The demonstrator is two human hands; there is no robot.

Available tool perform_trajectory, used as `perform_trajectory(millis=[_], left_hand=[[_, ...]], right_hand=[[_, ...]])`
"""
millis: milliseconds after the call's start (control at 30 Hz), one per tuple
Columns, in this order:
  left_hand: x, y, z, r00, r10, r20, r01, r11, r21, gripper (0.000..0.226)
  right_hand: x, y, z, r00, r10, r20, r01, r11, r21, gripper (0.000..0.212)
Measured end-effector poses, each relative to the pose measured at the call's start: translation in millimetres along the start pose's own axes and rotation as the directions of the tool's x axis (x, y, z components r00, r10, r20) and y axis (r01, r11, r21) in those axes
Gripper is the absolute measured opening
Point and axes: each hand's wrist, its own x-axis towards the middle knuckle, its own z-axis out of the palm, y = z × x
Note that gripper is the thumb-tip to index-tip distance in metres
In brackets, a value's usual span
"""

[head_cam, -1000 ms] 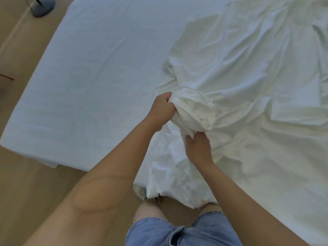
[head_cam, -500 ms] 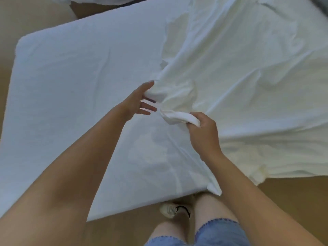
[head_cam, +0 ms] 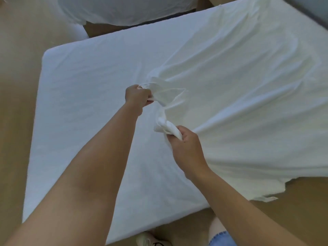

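Note:
A cream-white sheet point(head_cam: 239, 82) lies crumpled over the right half of a white mattress point(head_cam: 85, 107). Its lower edge hangs past the mattress at the right. My left hand point(head_cam: 137, 96) grips a bunched part of the sheet's edge near the middle of the bed. My right hand point(head_cam: 184, 144) grips another bunch of the same edge closer to me. A short twisted run of cloth stretches between the two hands, lifted off the mattress.
Tan wooden floor point(head_cam: 17, 86) surrounds the bed on the left and at the bottom right. A white bundle of bedding point(head_cam: 124, 9) lies beyond the far end. My shoe point(head_cam: 152, 239) and denim shorts point(head_cam: 221, 239) show at the near edge.
My left hand, open half a second ago, has closed on the sheet's edge. Both hands have spread apart, pulling the cloth taut between them. The view has shifted toward the mattress's far end.

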Motion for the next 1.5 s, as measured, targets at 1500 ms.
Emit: perform_trajectory(millis=[1500], left_hand=[[72.4, -391.6, -621.2, 0.691, -0.703, 0.17, 0.7, 0.709, 0.085, 0.026]], right_hand=[[-164.3, 250.1, 622.7, 0.871, 0.47, -0.143, -0.313, 0.306, -0.899, 0.087]])
